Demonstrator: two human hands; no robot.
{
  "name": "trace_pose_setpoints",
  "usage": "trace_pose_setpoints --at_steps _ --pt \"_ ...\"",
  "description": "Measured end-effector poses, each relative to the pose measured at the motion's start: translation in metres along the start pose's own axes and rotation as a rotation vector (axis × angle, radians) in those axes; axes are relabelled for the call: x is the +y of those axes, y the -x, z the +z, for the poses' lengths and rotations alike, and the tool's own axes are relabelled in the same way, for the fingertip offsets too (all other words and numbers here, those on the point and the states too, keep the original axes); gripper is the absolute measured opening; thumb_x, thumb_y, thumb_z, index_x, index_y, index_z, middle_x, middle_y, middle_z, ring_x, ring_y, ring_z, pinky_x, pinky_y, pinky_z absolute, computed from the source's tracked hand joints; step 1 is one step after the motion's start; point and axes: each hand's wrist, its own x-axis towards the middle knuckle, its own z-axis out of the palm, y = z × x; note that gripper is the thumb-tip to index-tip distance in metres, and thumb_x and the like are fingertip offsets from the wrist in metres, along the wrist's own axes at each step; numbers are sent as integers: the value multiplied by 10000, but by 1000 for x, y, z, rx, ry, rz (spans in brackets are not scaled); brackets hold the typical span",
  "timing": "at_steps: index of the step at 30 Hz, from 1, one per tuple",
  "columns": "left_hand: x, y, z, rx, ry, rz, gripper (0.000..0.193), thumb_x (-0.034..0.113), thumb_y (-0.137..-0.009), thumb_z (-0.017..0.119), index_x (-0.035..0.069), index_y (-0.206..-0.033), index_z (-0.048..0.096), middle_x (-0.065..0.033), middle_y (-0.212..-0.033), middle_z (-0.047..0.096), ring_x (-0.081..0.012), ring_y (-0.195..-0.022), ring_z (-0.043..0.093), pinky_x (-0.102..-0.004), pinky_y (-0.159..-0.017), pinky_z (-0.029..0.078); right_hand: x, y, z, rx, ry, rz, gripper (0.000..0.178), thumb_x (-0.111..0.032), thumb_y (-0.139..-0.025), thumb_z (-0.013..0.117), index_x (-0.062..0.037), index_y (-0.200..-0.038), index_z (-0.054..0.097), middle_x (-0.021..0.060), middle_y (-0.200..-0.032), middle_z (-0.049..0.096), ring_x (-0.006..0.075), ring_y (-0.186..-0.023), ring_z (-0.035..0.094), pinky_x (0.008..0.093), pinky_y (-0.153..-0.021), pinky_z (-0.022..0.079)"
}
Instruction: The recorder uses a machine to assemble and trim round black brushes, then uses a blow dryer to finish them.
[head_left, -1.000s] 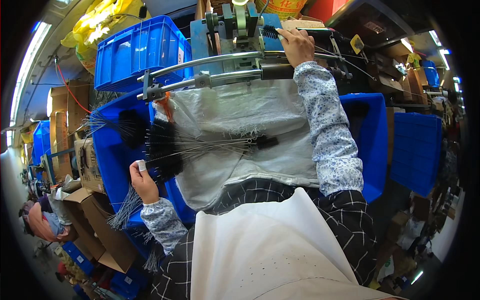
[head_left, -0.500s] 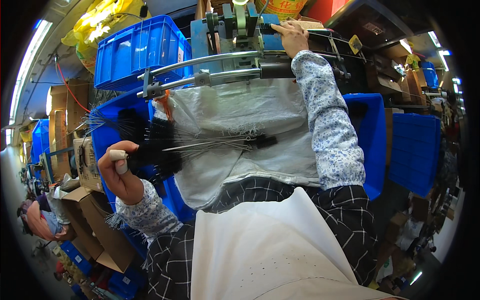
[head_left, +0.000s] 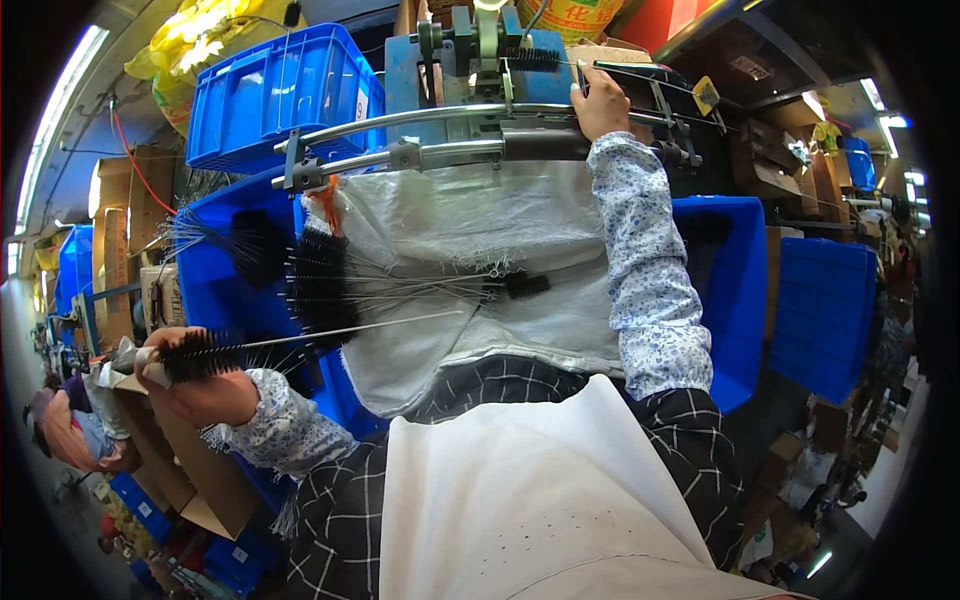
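At the left, my left hand (head_left: 205, 395) is closed round the black-bristled end of a wire brush (head_left: 205, 357). The brush's thin metal stem points right across the cloth on my lap. My right hand (head_left: 604, 105) is up at the bench machine (head_left: 462, 85), beside its metal rails. Its thumb and forefinger are closed near a small upright part, but what they hold is too small to make out. Left of those fingertips, another black brush (head_left: 533, 60) lies in the machine. A bunch of similar brushes (head_left: 322, 285) rests on the grey-white cloth (head_left: 530, 215), black bristles to the left.
A blue crate (head_left: 275, 100) stands beyond the cloth at the left. Open blue bins (head_left: 745, 300) flank my lap, the left one holding more brushes (head_left: 255, 245). Curved metal rails (head_left: 440, 152) cross in front of the machine. Cardboard boxes (head_left: 215, 480) stand at the lower left.
My left hand has moved left and down, drawing one brush away from the bunch. My right hand has shifted right and nearer, off the bristles of the brush in the machine.
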Motion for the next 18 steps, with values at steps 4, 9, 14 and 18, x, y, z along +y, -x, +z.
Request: trace_pose_setpoints --at_steps 4,9,14,18 --pt "-2 15 -7 -54 183 -137 257 243 -852 434 12 -963 454 -102 -808 502 -158 -675 494 -241 -555 437 -18 0 6 26 -13 -40 371 -170 -736 533 -80 -1094 499 91 -1029 546 238 -933 523 382 -764 391" --pt "-11 23 -8 -47 226 -157 246 221 -863 409 12 -988 449 -113 -817 496 -162 -683 492 -243 -553 438 -21 3 9 25 -5 -26 365 -162 -741 528 -81 -1096 499 89 -1020 549 237 -917 531 383 -750 388" --pt "-11 25 1 -5 221 -153 232 198 -876 357 2 -986 414 -128 -826 473 -165 -662 453 -237 -541 418 -28 4 12 43 -20 -30 363 -157 -740 528 -84 -1094 502 86 -1019 549 234 -904 536 385 -743 386" --pt "-13 29 8 46 72 -60 239 164 -870 372 3 -1046 391 -158 -858 474 -179 -679 462 -241 -544 428 -36 4 11 36 8 -36 366 -147 -732 531 -77 -1090 504 89 -1026 545 229 -906 534 389 -739 386"
